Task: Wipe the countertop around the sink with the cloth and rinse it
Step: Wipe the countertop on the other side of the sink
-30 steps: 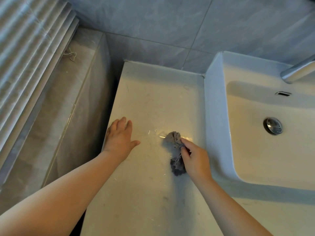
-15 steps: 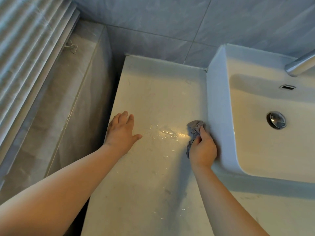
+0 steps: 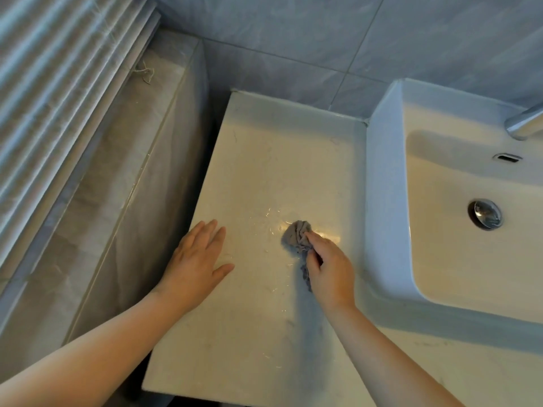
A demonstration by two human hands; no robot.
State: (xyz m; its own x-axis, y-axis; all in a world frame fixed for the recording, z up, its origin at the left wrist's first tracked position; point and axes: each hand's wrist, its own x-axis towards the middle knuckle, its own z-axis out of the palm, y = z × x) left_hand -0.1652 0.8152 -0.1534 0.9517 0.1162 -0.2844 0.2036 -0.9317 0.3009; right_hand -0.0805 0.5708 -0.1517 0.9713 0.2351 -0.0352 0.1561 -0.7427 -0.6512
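Our R hand (image 3: 329,268) grips the bunched cloth (image 3: 296,236) on the counter (image 3: 264,157), wad poking fwd of our knuckles, sink (image 3: 385,186) just to its R; L hand (image 3: 197,259) lies flat, fingers straight, farther off.

A grey tiled wall (image 3: 293,33) rises behind the marbled ledge (image 3: 117,171); slatted blinds (image 3: 58,69) hang left of it, lit pale.

Two hands (image 3: 197,259) (image 3: 332,271); one cloth (image 3: 297,235); one countertop (image 3: 264,160); one sink (image 3: 385,201); one drain (image 3: 485,214); one tap (image 3: 526,124).
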